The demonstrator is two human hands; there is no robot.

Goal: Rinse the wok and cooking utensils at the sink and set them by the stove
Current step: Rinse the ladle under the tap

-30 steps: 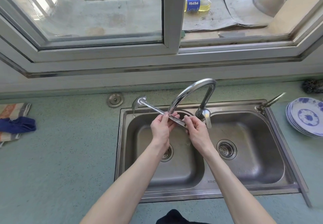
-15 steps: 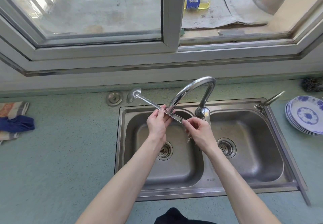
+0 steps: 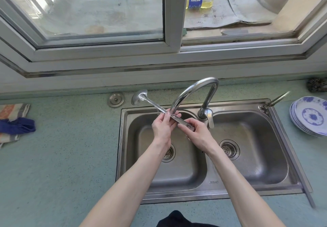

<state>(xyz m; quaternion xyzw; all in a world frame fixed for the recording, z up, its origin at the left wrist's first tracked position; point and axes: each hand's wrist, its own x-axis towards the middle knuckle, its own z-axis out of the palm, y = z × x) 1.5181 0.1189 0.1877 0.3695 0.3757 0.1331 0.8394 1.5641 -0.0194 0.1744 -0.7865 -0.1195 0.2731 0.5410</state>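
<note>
A steel ladle (image 3: 141,98) lies slantwise over the left basin of the double sink (image 3: 217,195), its bowl out past the sink's back-left corner. My left hand (image 3: 163,126) grips the middle of the handle under the curved faucet (image 3: 192,92) spout. My right hand (image 3: 196,133) pinches the handle's near end. No wok is in view.
Stacked blue-and-white plates (image 3: 311,117) sit right of the sink, with a dark scrubber (image 3: 317,84) behind them. A sink plug (image 3: 115,99) lies on the counter at the back. A striped towel with a blue cloth (image 3: 16,126) lies far left. The window frame rises behind.
The ladle has slid up and to the left, so its bowl has passed from over the basin's corner to above the counter. Both hands rose slightly with it.
</note>
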